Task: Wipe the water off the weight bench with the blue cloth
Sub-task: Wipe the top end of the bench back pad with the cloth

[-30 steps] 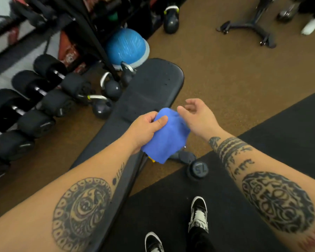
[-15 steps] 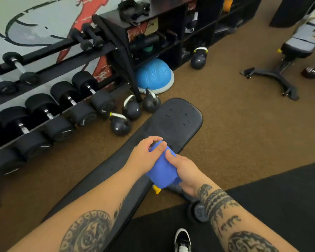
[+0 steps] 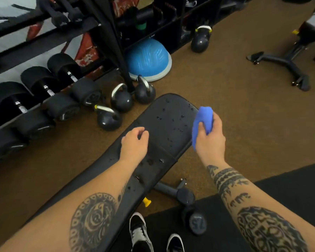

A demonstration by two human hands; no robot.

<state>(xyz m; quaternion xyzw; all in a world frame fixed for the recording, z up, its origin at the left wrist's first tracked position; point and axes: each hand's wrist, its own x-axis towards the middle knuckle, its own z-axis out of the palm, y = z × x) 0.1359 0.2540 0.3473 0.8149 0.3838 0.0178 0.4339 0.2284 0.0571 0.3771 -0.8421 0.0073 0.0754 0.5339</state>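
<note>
Gym floor; bench (image 3: 158,130) is beading with water drops (image 3: 181,116) at its far end. My right hand (image 3: 210,140) is gripping the bunched cloth (image 3: 203,118) alone at the bench's right edge. My left hand (image 3: 135,142), having let go, is hovering loosely curled. Wiping not begun.

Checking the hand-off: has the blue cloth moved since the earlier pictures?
Yes. The crumpled blue cloth, now gripped by the right hand, has shifted along the black padded weight bench toward its far rounded end.

Right hand (image 3: 210,140) grips blue cloth (image 3: 202,122) beside wet weight bench (image 3: 164,124) — droplets remain.
</note>
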